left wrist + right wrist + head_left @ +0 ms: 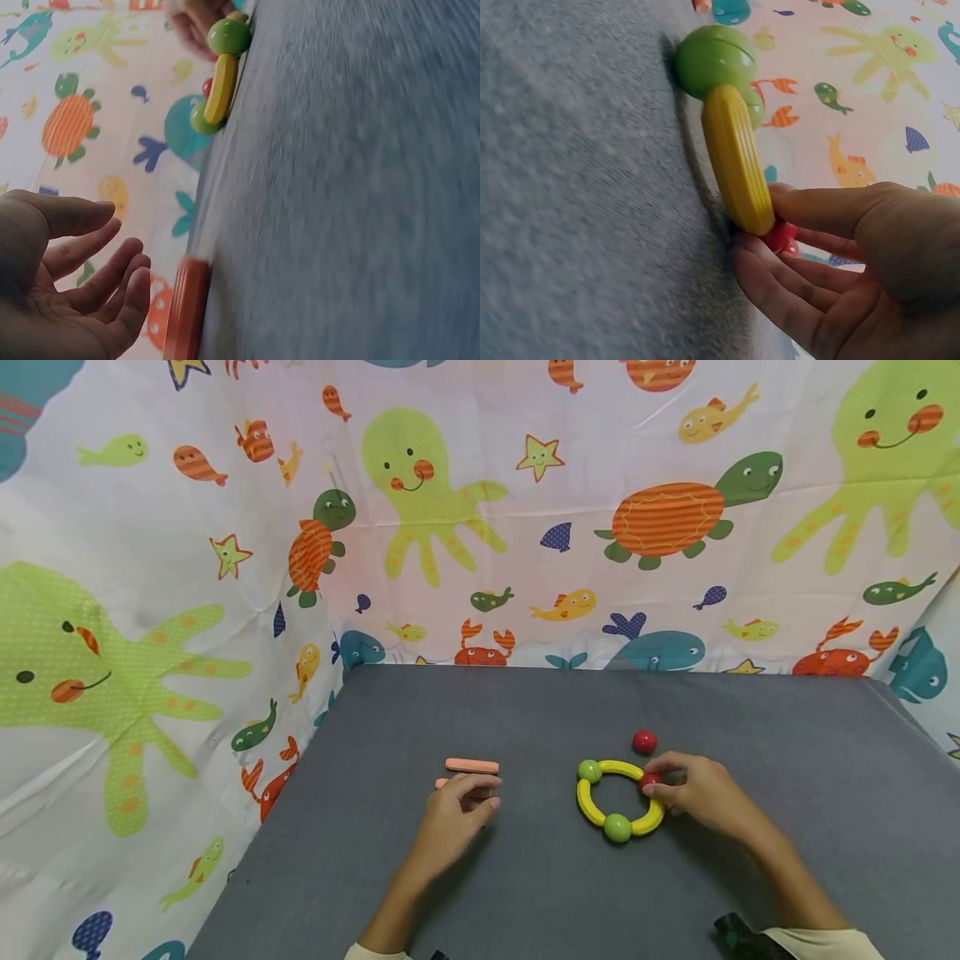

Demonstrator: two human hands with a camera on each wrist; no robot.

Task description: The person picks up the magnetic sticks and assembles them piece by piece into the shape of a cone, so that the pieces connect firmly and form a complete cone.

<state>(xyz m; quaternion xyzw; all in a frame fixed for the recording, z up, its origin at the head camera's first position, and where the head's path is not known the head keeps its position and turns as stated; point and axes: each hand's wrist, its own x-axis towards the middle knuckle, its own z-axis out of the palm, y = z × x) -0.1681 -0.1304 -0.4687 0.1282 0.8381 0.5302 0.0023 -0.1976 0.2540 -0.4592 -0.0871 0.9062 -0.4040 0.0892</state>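
Observation:
A ring toy point(592, 802) of yellow curved pieces and green balls lies on the grey table point(525, 877). My right hand point(658, 785) pinches a small red ball point(649, 779) at the ring's right side. In the right wrist view the red ball point(780, 235) sits between thumb and fingers at the end of a yellow piece point(737, 157), below a green ball point(715, 60). A second red ball point(644, 742) lies loose behind the ring. My left hand point(480, 797) hovers with relaxed fingers over an orange stick point(442, 783). Its fingers point(112, 262) are apart from the stick point(187, 307).
Another orange stick point(472, 766) lies just beyond my left hand. A sea-creature patterned cloth point(450, 527) hangs behind and to the left of the table. The table's left edge point(285, 793) runs close to my left arm. A dark object point(738, 935) sits by my right sleeve.

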